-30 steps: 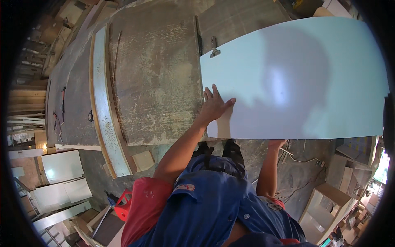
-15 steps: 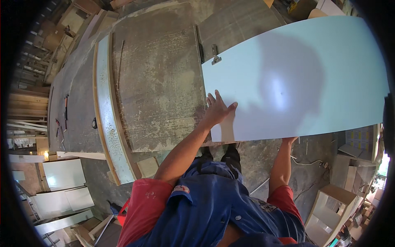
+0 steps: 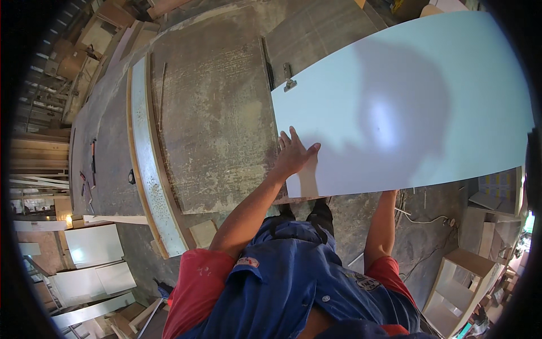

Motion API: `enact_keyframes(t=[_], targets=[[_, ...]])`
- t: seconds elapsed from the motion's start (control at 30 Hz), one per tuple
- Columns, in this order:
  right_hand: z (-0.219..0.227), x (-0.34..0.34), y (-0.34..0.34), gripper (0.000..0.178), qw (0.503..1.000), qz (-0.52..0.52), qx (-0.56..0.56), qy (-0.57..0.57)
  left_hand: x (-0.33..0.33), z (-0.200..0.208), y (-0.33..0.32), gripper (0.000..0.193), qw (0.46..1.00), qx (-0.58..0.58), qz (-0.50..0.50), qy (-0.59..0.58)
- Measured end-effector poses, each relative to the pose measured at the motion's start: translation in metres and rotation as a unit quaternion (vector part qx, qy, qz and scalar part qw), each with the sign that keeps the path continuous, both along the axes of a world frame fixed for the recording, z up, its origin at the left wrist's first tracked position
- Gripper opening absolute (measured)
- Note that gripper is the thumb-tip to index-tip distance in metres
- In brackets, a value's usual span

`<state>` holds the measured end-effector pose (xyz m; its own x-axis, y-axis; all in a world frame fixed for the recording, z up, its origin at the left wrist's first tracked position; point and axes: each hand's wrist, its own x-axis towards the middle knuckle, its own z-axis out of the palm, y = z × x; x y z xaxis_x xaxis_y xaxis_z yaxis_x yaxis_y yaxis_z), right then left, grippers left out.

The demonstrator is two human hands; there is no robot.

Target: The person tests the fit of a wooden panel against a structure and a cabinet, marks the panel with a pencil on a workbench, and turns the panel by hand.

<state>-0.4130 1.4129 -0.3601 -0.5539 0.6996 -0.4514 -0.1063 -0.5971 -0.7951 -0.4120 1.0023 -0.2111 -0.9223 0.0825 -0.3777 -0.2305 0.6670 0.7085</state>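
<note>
A large, smooth white panel (image 3: 333, 135) reaches from the worktable (image 3: 217, 113) out to the far right, with a bright reflection and a head-shaped shadow on it. My left hand (image 3: 294, 155) lies on the panel's left end near the close corner, fingers spread and thumb out to the right. At the near edge, my right hand (image 3: 390, 192) goes under the panel; its fingers are hidden beneath it. A metal hinge (image 3: 289, 85) sits at the panel's far left corner.
Left of the panel, a long wood-edged strip (image 3: 151, 164) lies across the table. Beyond it are a hammer (image 3: 93, 155), a round black object (image 3: 131, 177) and other hand tools. A white-and-wood cabinet (image 3: 460, 288) stands low right, with a cable (image 3: 420, 219) on the floor.
The panel's left end has shifted slightly left in view, and my left hand with it. My right hand has slid further under the near edge and a little left.
</note>
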Motion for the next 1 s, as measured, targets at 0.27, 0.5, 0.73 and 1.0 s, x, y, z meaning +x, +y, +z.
enact_keyframes(t=[0.27, 0.5, 0.73, 1.0], targets=[[-0.0006, 0.0017, -0.0026, 0.059, 1.0, 0.01, 0.002, -0.005, 0.0004, -0.0021, -0.0015, 0.124, 1.0, 0.007, -0.001, 0.0], [0.0001, 0.0005, -0.0029, 0.061, 1.0, 0.011, 0.007, -0.005, -0.0002, -0.002, -0.001, 0.124, 1.0, 0.001, -0.008, -0.001], [0.0025, -0.0029, -0.0041, 0.064, 1.0, 0.014, 0.01, -0.002, 0.0001, -0.0068, -0.0015, 0.125, 1.0, 0.004, 0.001, 0.004], [0.0015, -0.0006, -0.0017, 0.066, 1.0, 0.019, 0.02, 0.011, -0.0006, 0.0008, 0.0004, 0.125, 1.0, -0.003, -0.005, -0.001]])
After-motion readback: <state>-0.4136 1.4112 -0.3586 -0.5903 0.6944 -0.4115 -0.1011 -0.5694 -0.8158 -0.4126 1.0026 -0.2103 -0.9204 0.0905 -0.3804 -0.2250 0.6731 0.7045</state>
